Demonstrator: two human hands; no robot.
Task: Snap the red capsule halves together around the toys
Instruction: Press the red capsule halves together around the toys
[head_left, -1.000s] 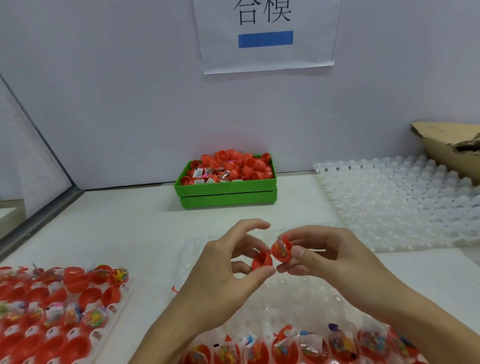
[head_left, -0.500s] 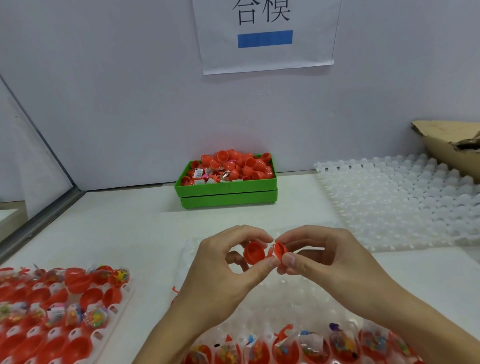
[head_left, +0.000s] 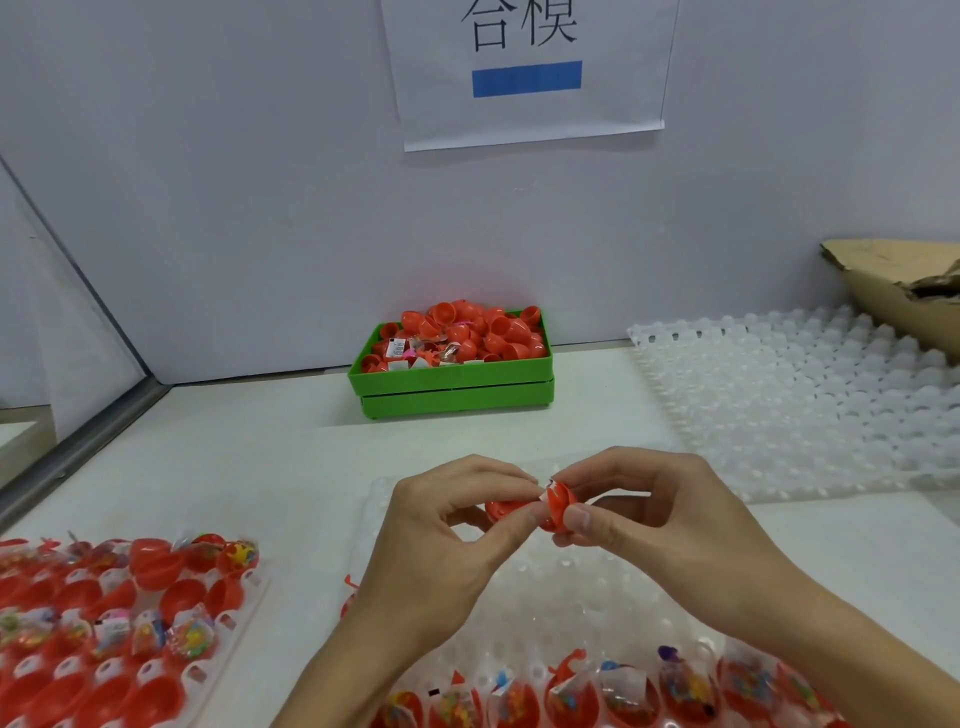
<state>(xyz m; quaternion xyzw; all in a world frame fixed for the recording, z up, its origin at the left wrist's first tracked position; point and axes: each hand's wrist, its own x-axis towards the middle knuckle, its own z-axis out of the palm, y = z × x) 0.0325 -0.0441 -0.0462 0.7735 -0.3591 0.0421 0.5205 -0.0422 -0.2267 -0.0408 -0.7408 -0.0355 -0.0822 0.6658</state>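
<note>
Two hands are seen above the middle of the white table (head_left: 270, 467). One red capsule half (head_left: 501, 512) is pinched between the thumb and forefinger of the left hand (head_left: 441, 551); a second red half (head_left: 558, 506), with a scrap of clear wrapper showing at its upper rim, is pinched by the thumb and fingers of the right hand (head_left: 665, 525). The two halves are held touching, rim against rim; whether they are fully snapped shut cannot be told, since the fingertips cover the seam.

Three clear bubble trays are counted. One (head_left: 571, 597) lies directly under the hands, with a row of about seven red halves holding wrapped toys (head_left: 571, 696) along its near edge, cut off by the bottom of the frame. A second tray (head_left: 130, 623) at the left is filled with red halves and wrapped toys; it runs off the left and bottom edges, so its contents cannot be counted. A third tray (head_left: 805, 405) lies at the right.

One green bin (head_left: 452, 384) stands against the back wall, heaped with loose red halves too many to count. Open tabletop is left between the bin and the hands. One torn cardboard box (head_left: 904, 291) is cut off at the right edge, and one paper sign (head_left: 530, 73) is cut off at the top.
</note>
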